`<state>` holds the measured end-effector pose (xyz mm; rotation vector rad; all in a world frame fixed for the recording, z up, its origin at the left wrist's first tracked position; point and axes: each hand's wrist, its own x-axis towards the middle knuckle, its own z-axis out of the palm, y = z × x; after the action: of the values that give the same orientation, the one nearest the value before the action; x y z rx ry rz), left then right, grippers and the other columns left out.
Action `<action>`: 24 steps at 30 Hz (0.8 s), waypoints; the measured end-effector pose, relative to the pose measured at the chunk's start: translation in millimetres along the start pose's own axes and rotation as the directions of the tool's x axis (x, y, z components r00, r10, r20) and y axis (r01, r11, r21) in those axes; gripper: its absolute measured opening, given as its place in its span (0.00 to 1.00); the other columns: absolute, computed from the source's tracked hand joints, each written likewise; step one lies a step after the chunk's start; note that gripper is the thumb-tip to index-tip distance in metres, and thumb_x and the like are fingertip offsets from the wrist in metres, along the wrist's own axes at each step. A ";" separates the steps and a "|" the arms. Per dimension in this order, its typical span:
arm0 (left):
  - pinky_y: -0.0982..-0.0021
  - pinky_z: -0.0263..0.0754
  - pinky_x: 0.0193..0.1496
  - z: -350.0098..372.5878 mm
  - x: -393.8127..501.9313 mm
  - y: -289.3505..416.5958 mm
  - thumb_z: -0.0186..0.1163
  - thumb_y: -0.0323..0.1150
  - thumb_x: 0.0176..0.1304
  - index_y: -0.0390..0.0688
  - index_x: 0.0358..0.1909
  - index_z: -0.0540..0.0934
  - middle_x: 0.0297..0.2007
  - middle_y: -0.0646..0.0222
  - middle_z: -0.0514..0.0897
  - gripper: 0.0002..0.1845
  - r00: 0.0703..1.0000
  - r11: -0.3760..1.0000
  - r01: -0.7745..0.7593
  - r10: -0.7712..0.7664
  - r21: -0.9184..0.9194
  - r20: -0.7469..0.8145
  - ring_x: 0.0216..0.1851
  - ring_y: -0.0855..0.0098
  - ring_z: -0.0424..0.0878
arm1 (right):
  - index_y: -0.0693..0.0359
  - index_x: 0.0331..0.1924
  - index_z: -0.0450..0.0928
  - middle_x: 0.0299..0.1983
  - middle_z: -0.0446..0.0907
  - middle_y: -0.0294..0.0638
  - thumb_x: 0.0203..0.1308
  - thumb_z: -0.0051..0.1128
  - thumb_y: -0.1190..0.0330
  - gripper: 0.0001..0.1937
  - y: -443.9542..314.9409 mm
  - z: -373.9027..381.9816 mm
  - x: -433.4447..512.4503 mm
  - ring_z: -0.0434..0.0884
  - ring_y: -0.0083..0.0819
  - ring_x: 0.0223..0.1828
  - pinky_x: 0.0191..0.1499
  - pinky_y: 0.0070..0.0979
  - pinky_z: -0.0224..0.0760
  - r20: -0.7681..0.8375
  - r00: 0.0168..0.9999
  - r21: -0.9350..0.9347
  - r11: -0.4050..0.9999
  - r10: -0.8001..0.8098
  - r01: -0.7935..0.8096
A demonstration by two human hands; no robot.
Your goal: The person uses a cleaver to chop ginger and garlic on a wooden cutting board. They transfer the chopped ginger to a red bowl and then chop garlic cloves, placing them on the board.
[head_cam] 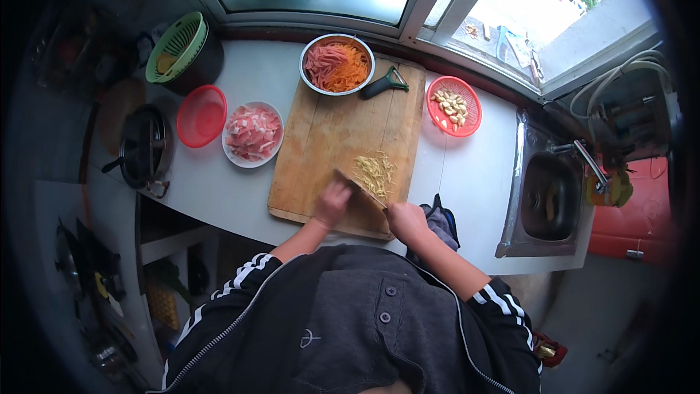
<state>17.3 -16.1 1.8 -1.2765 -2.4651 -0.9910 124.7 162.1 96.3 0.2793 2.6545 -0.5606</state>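
Note:
My right hand (407, 223) grips the handle of a kitchen knife (367, 192), its blade slanting up and left over the wooden cutting board (306, 148). Beside the blade's far end is my left hand (332, 202), blurred, with its fingers bent. Whether those fingers touch the blade or hold a piece of food, I cannot tell. A small heap of thin pale-yellow shreds (374, 174), which look like ginger, lies just beyond the knife. On the board's far end rest a metal bowl (302, 68) of pink and orange shreds (342, 65) and a dark-handled peeler (383, 86).
A white plate of sliced raw meat (253, 134), a red plastic basket (201, 116) and a lidded pot (143, 145) stand left. Peeled garlic cloves (451, 108) fill part of a red colander (474, 123) on the right. A cloth (439, 225) lies near the sink (549, 197).

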 end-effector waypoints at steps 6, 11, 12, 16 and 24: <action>0.62 0.75 0.39 -3.0 2.2 0.7 0.54 0.23 0.44 0.39 0.30 0.76 0.37 0.57 0.78 0.09 1.000 1.000 -0.016 0.016 -0.011 -0.007 0.40 0.56 0.77 | 0.62 0.29 0.78 0.25 0.80 0.53 0.51 0.51 0.68 0.07 -19.4 -8.7 14.6 0.81 0.50 0.30 0.33 0.42 0.75 -0.092 0.995 0.049 0.998 0.035 -0.031; 0.61 0.74 0.38 -5.1 8.0 4.1 0.54 0.20 0.44 0.37 0.32 0.78 0.38 0.55 0.79 0.10 0.996 0.993 -0.044 0.036 -0.106 -0.078 0.38 0.55 0.77 | 0.62 0.29 0.77 0.24 0.79 0.53 0.56 0.50 0.66 0.09 -4.8 -10.5 -2.9 0.81 0.50 0.29 0.32 0.43 0.74 -0.085 0.995 0.064 0.997 0.051 -0.046; 0.61 0.74 0.38 -4.0 7.4 4.3 0.54 0.20 0.43 0.37 0.32 0.77 0.38 0.55 0.79 0.10 0.997 0.994 -0.030 0.022 -0.106 -0.077 0.38 0.55 0.77 | 0.62 0.29 0.77 0.24 0.79 0.53 0.57 0.49 0.66 0.09 -6.6 -16.6 -7.2 0.81 0.50 0.29 0.32 0.43 0.74 -0.045 0.998 0.046 0.998 0.048 -0.045; 0.60 0.74 0.37 0.5 0.9 0.3 0.54 0.20 0.43 0.38 0.31 0.77 0.36 0.56 0.78 0.11 0.999 0.997 0.004 -0.008 -0.080 -0.041 0.37 0.54 0.77 | 0.63 0.28 0.76 0.23 0.78 0.54 0.58 0.49 0.65 0.10 -7.0 -6.7 -0.4 0.80 0.52 0.28 0.32 0.44 0.72 -0.032 0.999 0.028 1.000 0.007 -0.006; 0.60 0.74 0.38 -2.8 1.8 1.2 0.53 0.20 0.43 0.38 0.31 0.77 0.36 0.55 0.78 0.11 1.000 0.998 0.003 -0.004 -0.055 -0.027 0.37 0.53 0.76 | 0.62 0.32 0.76 0.24 0.79 0.54 0.57 0.49 0.65 0.09 -11.2 -2.0 17.4 0.80 0.52 0.29 0.33 0.45 0.72 -0.092 0.996 0.071 0.997 0.004 0.003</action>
<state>16.8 -16.2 5.3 -1.2666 -2.4366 -1.0770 105.3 154.8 94.3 0.3345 2.7267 -0.6582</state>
